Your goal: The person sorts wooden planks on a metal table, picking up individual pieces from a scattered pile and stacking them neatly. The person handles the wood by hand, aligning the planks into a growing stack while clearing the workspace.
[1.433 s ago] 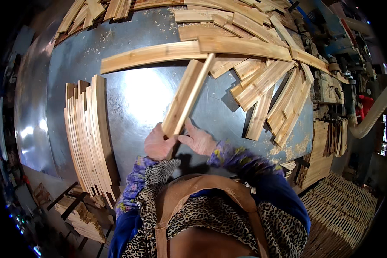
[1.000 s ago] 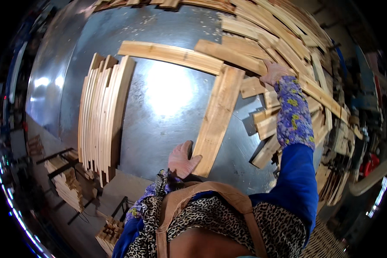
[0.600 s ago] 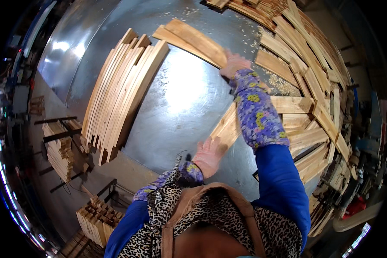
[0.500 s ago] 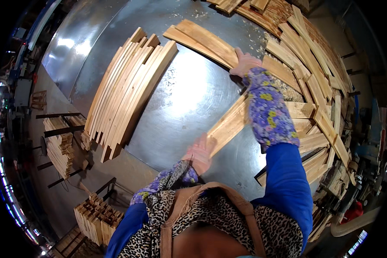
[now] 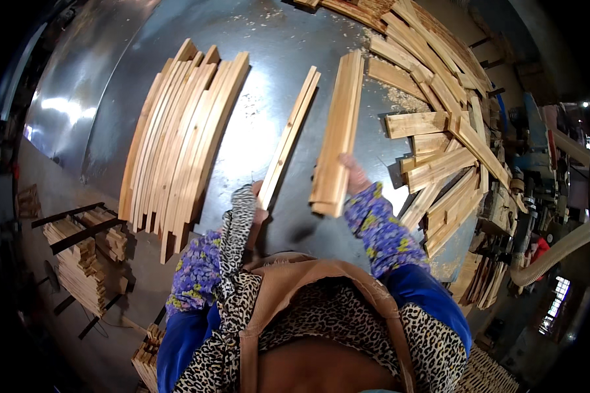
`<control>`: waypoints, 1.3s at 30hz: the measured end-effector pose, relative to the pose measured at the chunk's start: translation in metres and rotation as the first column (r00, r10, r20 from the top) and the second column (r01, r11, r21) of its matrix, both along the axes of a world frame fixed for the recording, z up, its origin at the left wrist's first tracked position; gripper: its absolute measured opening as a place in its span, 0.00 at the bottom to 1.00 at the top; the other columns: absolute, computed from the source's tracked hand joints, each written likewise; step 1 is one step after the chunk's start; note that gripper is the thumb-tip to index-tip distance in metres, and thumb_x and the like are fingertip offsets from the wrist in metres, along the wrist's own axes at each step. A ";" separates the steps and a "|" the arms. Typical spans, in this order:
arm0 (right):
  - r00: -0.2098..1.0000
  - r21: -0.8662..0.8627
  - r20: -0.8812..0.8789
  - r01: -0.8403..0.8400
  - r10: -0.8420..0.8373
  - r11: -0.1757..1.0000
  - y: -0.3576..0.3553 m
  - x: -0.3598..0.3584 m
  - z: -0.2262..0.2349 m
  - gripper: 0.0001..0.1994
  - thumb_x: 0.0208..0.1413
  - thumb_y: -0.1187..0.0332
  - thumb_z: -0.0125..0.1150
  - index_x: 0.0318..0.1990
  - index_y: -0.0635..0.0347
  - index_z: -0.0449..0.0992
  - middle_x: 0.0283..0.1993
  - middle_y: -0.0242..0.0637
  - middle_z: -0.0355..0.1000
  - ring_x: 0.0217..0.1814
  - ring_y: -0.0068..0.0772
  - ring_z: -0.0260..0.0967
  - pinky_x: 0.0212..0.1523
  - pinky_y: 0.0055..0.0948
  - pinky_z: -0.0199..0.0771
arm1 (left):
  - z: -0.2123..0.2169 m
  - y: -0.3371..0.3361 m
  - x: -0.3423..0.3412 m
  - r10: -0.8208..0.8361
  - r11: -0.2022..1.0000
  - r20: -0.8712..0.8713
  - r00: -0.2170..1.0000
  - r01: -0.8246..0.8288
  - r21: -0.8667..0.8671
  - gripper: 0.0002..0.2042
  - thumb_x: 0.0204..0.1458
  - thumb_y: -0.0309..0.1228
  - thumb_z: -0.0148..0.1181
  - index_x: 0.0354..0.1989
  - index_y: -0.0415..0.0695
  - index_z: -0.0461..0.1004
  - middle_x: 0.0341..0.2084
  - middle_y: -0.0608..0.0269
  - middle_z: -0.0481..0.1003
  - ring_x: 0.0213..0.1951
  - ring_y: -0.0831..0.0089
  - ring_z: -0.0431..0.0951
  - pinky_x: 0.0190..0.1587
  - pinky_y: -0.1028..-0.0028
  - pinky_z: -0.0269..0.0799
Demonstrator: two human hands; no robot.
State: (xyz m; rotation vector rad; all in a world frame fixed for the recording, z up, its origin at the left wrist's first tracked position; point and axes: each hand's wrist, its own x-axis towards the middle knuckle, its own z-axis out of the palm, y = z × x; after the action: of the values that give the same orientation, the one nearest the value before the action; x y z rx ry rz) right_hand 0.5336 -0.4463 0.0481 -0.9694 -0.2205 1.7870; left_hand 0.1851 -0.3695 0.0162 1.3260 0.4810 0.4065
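Note:
My left hand (image 5: 258,223), partly covered by a hanging leopard-print scarf end, is closed round the near end of a pair of narrow-looking wooden boards (image 5: 290,134) standing on edge, side by side. Over to the right, my right hand (image 5: 354,175) grips the right edge of two overlapping wooden boards (image 5: 337,128), their broad faces up and tilted. Some of its fingers are hidden behind the wood. A gap of bare metal separates the two pairs. Left of my left hand, a row of several boards (image 5: 183,137) stands on edge, packed together with uneven ends.
Everything lies on a shiny metal table (image 5: 269,85). Loose boards (image 5: 442,157) are heaped crosswise along its right side, among wood shavings (image 5: 405,101). Stacked wood (image 5: 78,268) rests on a dark rack below at the left. A ribbed hose (image 5: 554,255) runs at the lower right.
My right hand has drawn back toward me from the far boards and now holds two boards lengthwise. The wood at my left hand has swung upright onto its edge, farther left.

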 end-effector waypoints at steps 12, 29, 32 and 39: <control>0.948 0.033 0.250 -0.211 0.197 0.977 0.046 -0.252 -0.016 0.49 0.62 0.69 0.71 0.83 0.62 0.43 0.63 0.48 0.73 0.62 0.38 0.74 0.62 0.35 0.82 | 0.125 0.013 -0.071 0.420 0.755 -0.520 0.744 0.032 0.655 0.24 0.55 0.41 0.73 0.56 0.41 0.75 0.54 0.44 0.79 0.56 0.45 0.81 0.62 0.50 0.78; 0.300 -0.205 0.897 -0.369 0.325 0.907 0.036 -0.164 -0.067 0.27 0.70 0.53 0.57 0.59 0.72 0.81 0.60 0.56 0.82 0.60 0.51 0.83 0.60 0.42 0.84 | 0.100 0.062 -0.133 0.284 0.870 -0.300 0.911 -0.376 -0.319 0.36 0.54 0.24 0.64 0.76 0.37 0.69 0.48 0.62 0.85 0.44 0.77 0.83 0.44 0.75 0.77; 0.061 -0.473 0.793 -0.565 0.606 0.677 0.084 -0.247 -0.044 0.35 0.73 0.44 0.54 0.70 0.71 0.73 0.66 0.64 0.77 0.64 0.58 0.81 0.65 0.45 0.81 | 0.126 0.076 -0.134 0.312 0.800 -0.257 0.914 -0.399 -0.448 0.37 0.52 0.22 0.62 0.76 0.33 0.68 0.46 0.66 0.84 0.35 0.82 0.77 0.37 0.79 0.73; 0.551 -0.261 0.576 -0.576 0.604 0.774 0.086 -0.255 -0.042 0.49 0.73 0.37 0.53 0.86 0.66 0.45 0.72 0.65 0.72 0.70 0.59 0.77 0.71 0.48 0.75 | 0.148 0.129 -0.134 0.428 0.823 -0.380 0.820 -0.528 -0.210 0.36 0.56 0.27 0.60 0.77 0.31 0.66 0.57 0.52 0.82 0.53 0.67 0.82 0.57 0.71 0.78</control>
State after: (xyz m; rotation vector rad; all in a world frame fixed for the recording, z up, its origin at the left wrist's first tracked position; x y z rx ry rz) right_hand 0.2790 -0.3603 0.0056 -1.6652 -1.0682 1.9823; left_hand 0.0507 -0.2405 0.1639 0.9507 1.1270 0.5149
